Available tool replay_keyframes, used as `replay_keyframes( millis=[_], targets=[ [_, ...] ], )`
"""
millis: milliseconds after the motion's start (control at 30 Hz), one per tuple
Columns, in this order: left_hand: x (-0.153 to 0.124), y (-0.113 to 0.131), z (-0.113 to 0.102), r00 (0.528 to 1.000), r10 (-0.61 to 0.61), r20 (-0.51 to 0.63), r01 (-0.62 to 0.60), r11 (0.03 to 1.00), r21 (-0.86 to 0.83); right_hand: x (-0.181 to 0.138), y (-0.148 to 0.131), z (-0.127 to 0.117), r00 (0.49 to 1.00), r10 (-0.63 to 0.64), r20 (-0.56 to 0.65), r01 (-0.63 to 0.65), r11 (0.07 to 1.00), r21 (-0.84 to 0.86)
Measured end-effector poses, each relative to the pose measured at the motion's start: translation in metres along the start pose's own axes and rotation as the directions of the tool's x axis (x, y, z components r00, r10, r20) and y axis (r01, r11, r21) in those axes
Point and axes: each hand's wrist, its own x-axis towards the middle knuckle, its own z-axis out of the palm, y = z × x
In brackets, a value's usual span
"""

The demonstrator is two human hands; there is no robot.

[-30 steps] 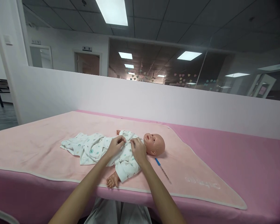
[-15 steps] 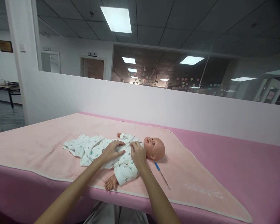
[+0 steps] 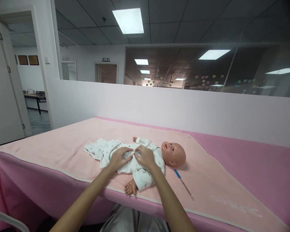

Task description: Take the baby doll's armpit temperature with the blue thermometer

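Observation:
A baby doll [image 3: 174, 154] lies on its back, its bald head to the right, in a white patterned baby gown [image 3: 143, 178]. Over the gown's front, my left hand [image 3: 120, 158] and my right hand [image 3: 145, 157] come together with fingertips almost touching. Each appears to pinch the cloth at the front between thumb and fingers; the exact fingertip contact is partly hidden. One doll hand [image 3: 130, 187] sticks out of the near sleeve. A thin clear thermometer-like stick with a blue end [image 3: 177, 174] rests beside the doll's head.
Under the doll is a peach mat [image 3: 72, 145] with a pale edge, spread over a pink table cover [image 3: 256, 158]. A white half wall [image 3: 159, 106] with glass above stands behind. An open door [image 3: 7, 87] is at far left. Part of a grey curved rail [image 3: 8, 219] shows bottom left.
The view has swung left, so things appear further right. My right hand has moved down the gown from the upper chest, closer to my left hand.

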Motion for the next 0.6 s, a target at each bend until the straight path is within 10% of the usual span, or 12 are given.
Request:
replay_keyframes(
  millis=[467,600],
  targets=[
    [0.004,0.004,0.001,0.993,-0.067,-0.095,0.070,0.997,0.032,-0.005,-0.001,0.007,0.993,0.036,-0.113,-0.043,0.997,-0.066],
    [0.004,0.046,-0.004,0.961,-0.105,-0.256,0.073,0.989,-0.132,-0.007,-0.002,0.006,0.989,0.066,-0.134,-0.078,0.993,-0.088]
  ],
)
